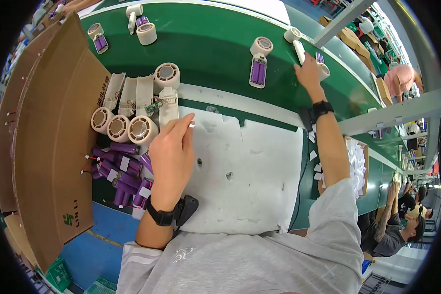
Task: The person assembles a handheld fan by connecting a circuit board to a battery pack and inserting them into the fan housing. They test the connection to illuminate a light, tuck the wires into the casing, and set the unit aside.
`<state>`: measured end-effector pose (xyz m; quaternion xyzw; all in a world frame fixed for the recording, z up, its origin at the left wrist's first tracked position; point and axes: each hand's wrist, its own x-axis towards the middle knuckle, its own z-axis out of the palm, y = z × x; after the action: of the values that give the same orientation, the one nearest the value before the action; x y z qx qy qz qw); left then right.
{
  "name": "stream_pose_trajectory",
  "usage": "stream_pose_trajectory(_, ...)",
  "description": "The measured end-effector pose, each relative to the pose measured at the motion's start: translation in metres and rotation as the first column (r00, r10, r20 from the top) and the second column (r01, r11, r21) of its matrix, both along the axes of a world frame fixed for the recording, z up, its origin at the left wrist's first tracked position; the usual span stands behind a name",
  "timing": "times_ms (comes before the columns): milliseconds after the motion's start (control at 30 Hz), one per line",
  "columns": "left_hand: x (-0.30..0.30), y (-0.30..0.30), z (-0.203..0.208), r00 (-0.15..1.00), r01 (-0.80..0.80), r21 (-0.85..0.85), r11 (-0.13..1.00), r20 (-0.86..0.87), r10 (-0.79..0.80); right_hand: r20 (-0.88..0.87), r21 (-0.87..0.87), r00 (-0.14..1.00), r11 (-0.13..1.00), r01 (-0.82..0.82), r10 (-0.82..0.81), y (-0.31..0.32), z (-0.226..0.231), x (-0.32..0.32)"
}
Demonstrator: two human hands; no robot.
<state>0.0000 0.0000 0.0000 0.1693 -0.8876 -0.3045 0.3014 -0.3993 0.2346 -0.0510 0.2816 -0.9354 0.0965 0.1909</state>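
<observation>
My left hand [170,159] is closed in a pinch, with a small white piece [191,124] at its fingertips, its kind too small to tell. It hovers beside an opened white handheld fan [168,100] with a green circuit board [154,106] next to it. Purple battery cells [125,169] with wires lie in a heap by the left wrist. Stretched to the far right, my right hand [308,76] has its fingers closed at the lower end of a white handheld fan's handle [299,50]. Another fan head [323,72] sits just beside that hand.
A tall cardboard box [59,132] stands at the left. A white mat [245,171] lies in front of me. Opened fans with purple cells [258,71] are spread along the green belt [206,44]. A box of white slips [356,166] and a metal post [392,115] are at the right.
</observation>
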Motion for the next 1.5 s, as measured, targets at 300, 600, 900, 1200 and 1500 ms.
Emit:
stream_pose_trajectory(300, 0.005, 0.004, 0.021, 0.867, 0.408, -0.002, 0.913, -0.311, -0.388, -0.064, 0.107, 0.981, 0.977, 0.187, -0.181, 0.033, -0.036, -0.086)
stream_pose_trajectory(600, 0.007, 0.018, 0.025, 0.747, 0.604, -0.015, 0.797, -0.339, -0.572, 0.726, -0.495, 0.681, 0.760, 0.421, 0.096, 0.031, 0.033, 0.076)
stream_pose_trajectory(900, 0.000, 0.026, 0.009, 0.718, 0.646, 0.005, 0.763, -0.341, -0.606, 0.371, -0.186, 0.924, 0.967, 0.175, -0.096, 0.070, -0.011, 0.053)
stream_pose_trajectory(1200, -0.001, 0.028, 0.006, 0.742, 0.591, 0.101, 0.800, -0.458, -0.490, -0.095, -0.155, 0.995, 0.987, -0.047, 0.033, 0.033, 0.014, 0.070)
stream_pose_trajectory(1500, -0.001, 0.024, 0.006, 0.733, 0.564, 0.102, 0.820, -0.519, -0.440, 0.496, -0.311, 0.715, 0.870, -0.384, 0.493, -0.145, 0.076, 0.172)
